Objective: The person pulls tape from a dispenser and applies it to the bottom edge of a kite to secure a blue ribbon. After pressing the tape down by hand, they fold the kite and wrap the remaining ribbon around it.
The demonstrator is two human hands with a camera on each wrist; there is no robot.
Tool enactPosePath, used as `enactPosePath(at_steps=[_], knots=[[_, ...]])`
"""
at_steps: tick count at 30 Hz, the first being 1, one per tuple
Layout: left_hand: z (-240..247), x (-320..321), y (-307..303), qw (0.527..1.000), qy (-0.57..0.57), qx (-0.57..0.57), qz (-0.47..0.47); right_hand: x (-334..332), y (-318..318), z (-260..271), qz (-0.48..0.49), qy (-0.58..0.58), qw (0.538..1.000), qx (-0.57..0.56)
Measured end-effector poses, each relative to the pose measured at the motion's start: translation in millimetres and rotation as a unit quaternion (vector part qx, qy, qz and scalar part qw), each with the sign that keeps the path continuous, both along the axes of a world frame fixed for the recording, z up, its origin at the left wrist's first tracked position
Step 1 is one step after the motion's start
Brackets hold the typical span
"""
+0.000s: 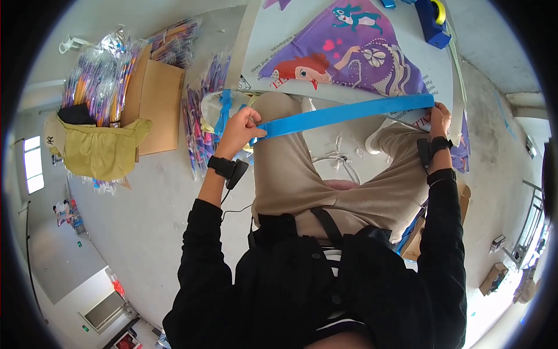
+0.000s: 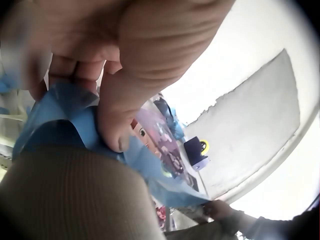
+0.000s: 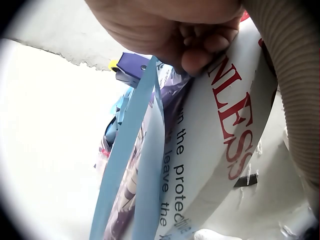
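A long, glossy blue strip is stretched between both hands, over the lap and along the near edge of the table. At its left end, my left hand pinches it between thumb and fingers; the left wrist view shows the strip bunched and looped there, just over the knee. My right hand grips the opposite end at the table's right corner. Two layers of the strip run from that hand in the right wrist view. Beyond the strip lies a purple printed sheet with a red-haired cartoon figure.
A dark blue tape dispenser with a yellow roll stands at the white table's far right. To the left are a cardboard box, bundles of plastic-wrapped goods and an olive cloth bag. More blue strips hang beside the left knee.
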State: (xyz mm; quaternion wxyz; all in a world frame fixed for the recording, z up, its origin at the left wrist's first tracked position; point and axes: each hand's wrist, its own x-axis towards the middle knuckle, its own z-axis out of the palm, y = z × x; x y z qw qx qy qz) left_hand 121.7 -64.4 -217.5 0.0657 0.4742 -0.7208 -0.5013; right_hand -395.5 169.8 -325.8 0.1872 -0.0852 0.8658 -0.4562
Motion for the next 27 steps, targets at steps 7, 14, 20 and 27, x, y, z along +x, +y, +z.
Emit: enactPosePath(at_steps=[7,14,20,27], knots=[[-8.2,10.6,-3.4,0.998,-0.054,0.009,-0.027,1.3,-3.8,15.3,0.008,0.02,0.998,0.056],[21.8,-0.5,-24.9,0.99,0.002,-0.087,-0.108,-13.8,-1.8,-2.9,0.066,0.109,0.979,0.162],[93.9,-50.4,-64.5,0.99,0.061,0.07,-0.106,-2.0,12.2,33.5,0.07,-0.039,0.992,0.102],[149.7,-94.8,-100.2,0.984,0.063,0.064,-0.155,46.4,34.8,42.9,0.102,0.169,0.973,0.117]])
